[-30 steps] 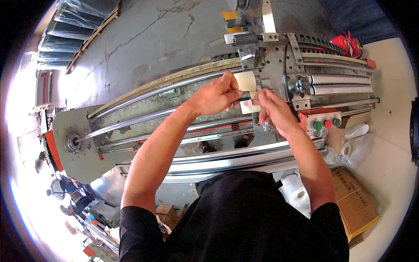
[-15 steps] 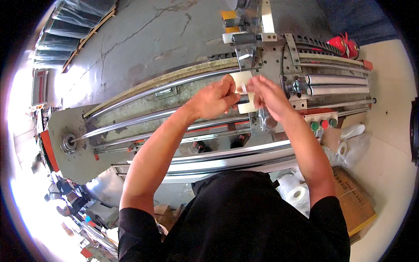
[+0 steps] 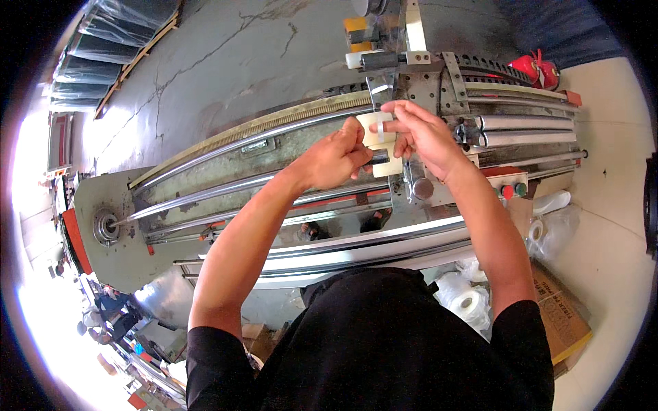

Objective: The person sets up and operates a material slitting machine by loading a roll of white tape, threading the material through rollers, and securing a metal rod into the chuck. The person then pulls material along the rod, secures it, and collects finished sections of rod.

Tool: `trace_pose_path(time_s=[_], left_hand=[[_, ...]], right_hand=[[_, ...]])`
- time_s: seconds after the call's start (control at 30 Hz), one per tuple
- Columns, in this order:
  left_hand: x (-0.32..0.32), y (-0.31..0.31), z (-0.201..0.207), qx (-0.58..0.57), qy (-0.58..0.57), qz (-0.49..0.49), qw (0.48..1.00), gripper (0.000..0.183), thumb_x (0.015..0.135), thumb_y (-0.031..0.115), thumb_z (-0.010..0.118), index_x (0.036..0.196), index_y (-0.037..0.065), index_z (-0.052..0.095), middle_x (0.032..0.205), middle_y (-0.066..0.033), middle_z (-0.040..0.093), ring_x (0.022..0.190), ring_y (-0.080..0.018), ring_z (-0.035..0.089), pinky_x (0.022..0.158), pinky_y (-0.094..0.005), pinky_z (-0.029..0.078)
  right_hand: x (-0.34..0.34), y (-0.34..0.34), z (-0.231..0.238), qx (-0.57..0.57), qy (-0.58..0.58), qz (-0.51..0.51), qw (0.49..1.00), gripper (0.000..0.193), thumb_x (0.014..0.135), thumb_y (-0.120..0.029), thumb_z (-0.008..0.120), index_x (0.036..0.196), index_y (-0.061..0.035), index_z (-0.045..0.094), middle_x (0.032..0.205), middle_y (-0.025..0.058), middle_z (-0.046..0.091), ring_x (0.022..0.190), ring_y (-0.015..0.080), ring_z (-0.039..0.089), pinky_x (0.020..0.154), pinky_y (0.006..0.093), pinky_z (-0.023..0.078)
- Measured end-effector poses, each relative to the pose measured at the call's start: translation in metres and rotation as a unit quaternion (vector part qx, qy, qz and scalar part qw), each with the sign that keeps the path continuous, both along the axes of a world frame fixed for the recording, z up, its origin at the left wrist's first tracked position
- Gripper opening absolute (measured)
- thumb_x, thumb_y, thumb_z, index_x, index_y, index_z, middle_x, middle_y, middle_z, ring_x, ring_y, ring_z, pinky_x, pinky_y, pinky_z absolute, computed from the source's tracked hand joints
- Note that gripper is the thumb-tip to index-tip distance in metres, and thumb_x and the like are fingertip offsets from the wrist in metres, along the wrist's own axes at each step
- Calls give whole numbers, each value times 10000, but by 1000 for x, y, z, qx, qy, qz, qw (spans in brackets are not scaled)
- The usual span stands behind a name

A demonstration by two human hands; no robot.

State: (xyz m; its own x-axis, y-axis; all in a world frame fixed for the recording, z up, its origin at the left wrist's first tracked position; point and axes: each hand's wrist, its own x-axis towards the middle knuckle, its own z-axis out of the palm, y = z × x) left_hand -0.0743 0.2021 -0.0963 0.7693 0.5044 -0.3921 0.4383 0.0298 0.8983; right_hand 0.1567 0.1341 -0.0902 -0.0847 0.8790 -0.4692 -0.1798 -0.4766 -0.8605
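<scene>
My left hand is closed, its fingers curled in beside a cream-white plastic block on the machine. What those fingers grip is hidden. A short dark rod end shows between the thumb and the block. Just above is another rounded cream-white piece. My right hand is on the other side, its upper fingers stretched apart across that piece and its lower ones bent. It appears to hold nothing. Behind my left forearm a long polished shaft runs toward the blocks.
The metal carriage carries bolts and a round knob. Push buttons sit to the right. White rollers extend right. Near me lie plastic film rolls and a cardboard box. Red fire extinguishers stand at the far right.
My right hand was blurred by motion and has slowed, its fingers now spread out toward the upper white piece. My left hand has stayed nearly in place.
</scene>
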Motion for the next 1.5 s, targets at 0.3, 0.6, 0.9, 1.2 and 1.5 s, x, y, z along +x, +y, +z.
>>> trace_pose_path(time_s=[0.3,0.6,0.9,1.2,1.5], left_hand=[[8,-6,2,129,21,-73,989,423,1118,419,540,1244,42,684,881,-132,700,873,-261,657,811,-428,518],[17,11,0,156,38,-108,981,402,1109,391,582,1173,16,712,919,-127,704,838,-202,663,794,-380,538],[24,8,-4,139,70,-115,981,412,1112,413,587,1089,13,685,788,-29,607,745,-137,561,678,-352,478],[17,-3,-28,184,48,-97,977,414,1104,397,578,1262,46,729,1072,-197,750,962,-317,714,886,-456,560],[60,-17,-39,212,120,-61,968,415,998,475,624,1161,127,782,1109,-185,781,1041,-411,745,916,-521,595]], right_hand=[[-7,-58,-16,-84,-21,92,992,313,1064,-320,631,1235,-67,700,946,113,805,552,124,669,475,245,459],[-69,-127,13,196,186,159,950,185,1006,-235,741,1126,-97,770,939,32,765,767,150,690,718,342,554],[23,-226,-86,48,-418,77,904,408,978,-304,729,1332,-110,673,978,135,773,845,347,737,760,464,566],[53,-149,-195,268,-730,-8,629,238,831,-122,710,1056,-109,786,1074,127,761,1076,332,715,945,503,542],[1,-164,-87,74,-379,265,884,292,924,-147,756,1187,-21,748,1298,179,688,1300,384,606,1136,467,451]])
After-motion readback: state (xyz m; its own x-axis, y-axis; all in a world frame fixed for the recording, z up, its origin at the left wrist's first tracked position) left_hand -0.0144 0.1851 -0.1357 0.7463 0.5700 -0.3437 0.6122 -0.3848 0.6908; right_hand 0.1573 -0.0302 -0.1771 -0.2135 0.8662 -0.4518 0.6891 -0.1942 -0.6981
